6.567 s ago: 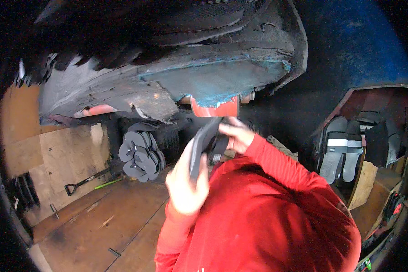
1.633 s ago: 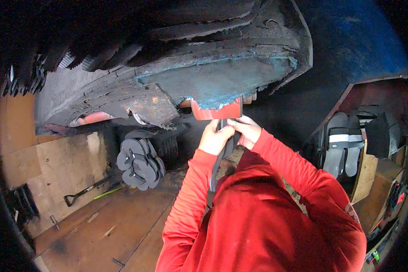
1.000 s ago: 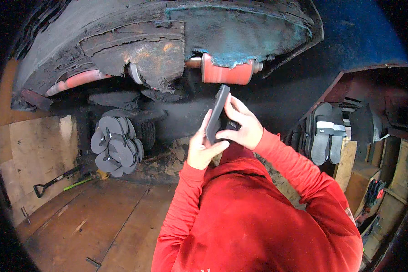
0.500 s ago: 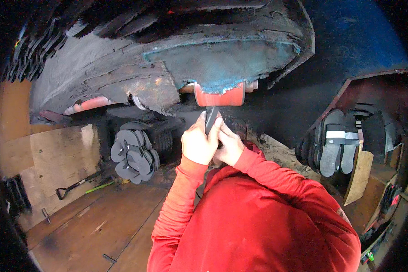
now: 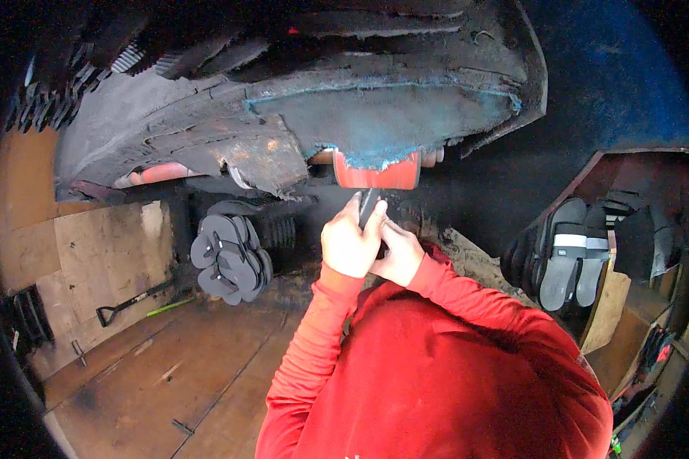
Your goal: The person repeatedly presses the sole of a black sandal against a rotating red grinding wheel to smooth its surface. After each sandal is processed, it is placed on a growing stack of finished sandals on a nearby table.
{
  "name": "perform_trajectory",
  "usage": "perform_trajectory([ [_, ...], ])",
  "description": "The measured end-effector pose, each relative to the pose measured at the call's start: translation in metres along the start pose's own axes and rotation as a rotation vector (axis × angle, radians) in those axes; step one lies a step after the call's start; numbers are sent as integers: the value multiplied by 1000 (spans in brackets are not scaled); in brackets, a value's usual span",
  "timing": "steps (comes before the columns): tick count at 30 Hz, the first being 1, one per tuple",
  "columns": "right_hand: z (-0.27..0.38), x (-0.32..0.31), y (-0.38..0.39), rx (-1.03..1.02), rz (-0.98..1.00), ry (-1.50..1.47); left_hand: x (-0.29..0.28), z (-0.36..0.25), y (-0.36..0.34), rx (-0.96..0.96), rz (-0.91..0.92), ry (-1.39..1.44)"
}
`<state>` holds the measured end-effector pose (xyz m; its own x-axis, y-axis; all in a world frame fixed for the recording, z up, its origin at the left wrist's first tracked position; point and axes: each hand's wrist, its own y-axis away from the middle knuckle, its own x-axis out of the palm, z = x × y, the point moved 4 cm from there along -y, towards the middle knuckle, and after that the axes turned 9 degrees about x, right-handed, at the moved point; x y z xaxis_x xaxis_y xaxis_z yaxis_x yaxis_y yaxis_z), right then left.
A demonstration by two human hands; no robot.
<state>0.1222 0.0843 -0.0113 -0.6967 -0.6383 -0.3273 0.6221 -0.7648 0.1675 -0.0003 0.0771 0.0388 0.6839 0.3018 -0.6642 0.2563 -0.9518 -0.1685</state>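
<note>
Both my hands are closed around a dark, narrow piece (image 5: 369,204) that looks like a sandal sole seen edge-on. Its far end meets the lower edge of an orange-red sanding wheel (image 5: 377,177), or comes very close to it. My left hand (image 5: 348,246) grips the piece from the left, fingers pointing up toward the wheel. From the right, my right hand (image 5: 400,252) closes on it lower down, its fingers partly behind the left hand. Most of the piece is hidden in my hands. A frayed blue-grey cloth (image 5: 383,122) hangs over the top of the wheel.
Grey flip-flops (image 5: 233,260) hang in a bunch at left. Grey sandals with white-banded straps (image 5: 568,260) are stacked at right beside a wooden board (image 5: 606,310). A second red roller (image 5: 157,174) shows under the dusty hood. A black-handled tool (image 5: 107,314) leans by the brown floor (image 5: 145,398).
The whole view has shifted slightly. My hands have moved a little to the right along the wheel with the dark piece, which now leans more to the right. Both hands keep their grip.
</note>
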Motion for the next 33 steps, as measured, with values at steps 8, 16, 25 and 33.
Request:
perform_trajectory([
  [8,-7,-11,1,-67,-36,353,13,4,22,-232,-174,503],
  [16,36,-44,57,-552,-300,425,-83,-20,67,-83,-188,403],
  [25,108,-89,62,-313,141,529,-145,-53,66,41,169,594],
  [33,275,-142,89,-613,-220,511,-230,-119,27,502,-80,1074],
])
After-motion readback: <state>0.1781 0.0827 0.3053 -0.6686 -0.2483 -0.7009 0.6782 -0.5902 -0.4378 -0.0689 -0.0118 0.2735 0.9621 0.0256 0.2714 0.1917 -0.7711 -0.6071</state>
